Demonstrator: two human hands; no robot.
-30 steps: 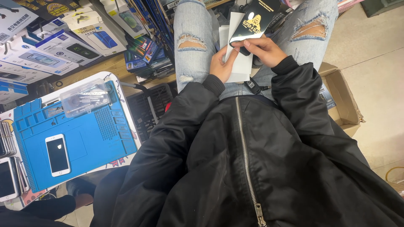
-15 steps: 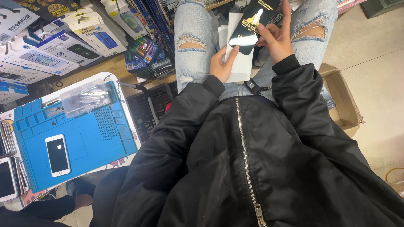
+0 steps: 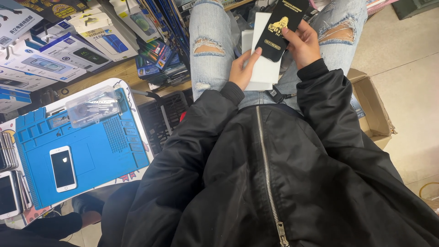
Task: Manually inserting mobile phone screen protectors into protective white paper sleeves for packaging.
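Observation:
I sit in a black zip jacket and torn light jeans. My right hand [image 3: 302, 45] grips a slim black packet with gold print [image 3: 281, 26], lifted above my lap. My left hand [image 3: 242, 69] holds a stack of white flat packets [image 3: 264, 64] against my thigh, thumb and fingers on the lower edge. The black packet overlaps the top of the white stack. To my left lies a blue work mat [image 3: 105, 151] with a white phone [image 3: 63, 168] face up on it.
A clear plastic parts box [image 3: 91, 106] rests on the mat's top edge. Boxed phone accessories [image 3: 68, 50] crowd a shelf at upper left. More phones [image 3: 9, 192] lean at the far left. A black wire basket [image 3: 160, 119] and an open cardboard box [image 3: 372, 110] flank my legs.
My right hand has drawn the black packet up and away from the white stack and turned it more upright. My left hand stays on the white packets.

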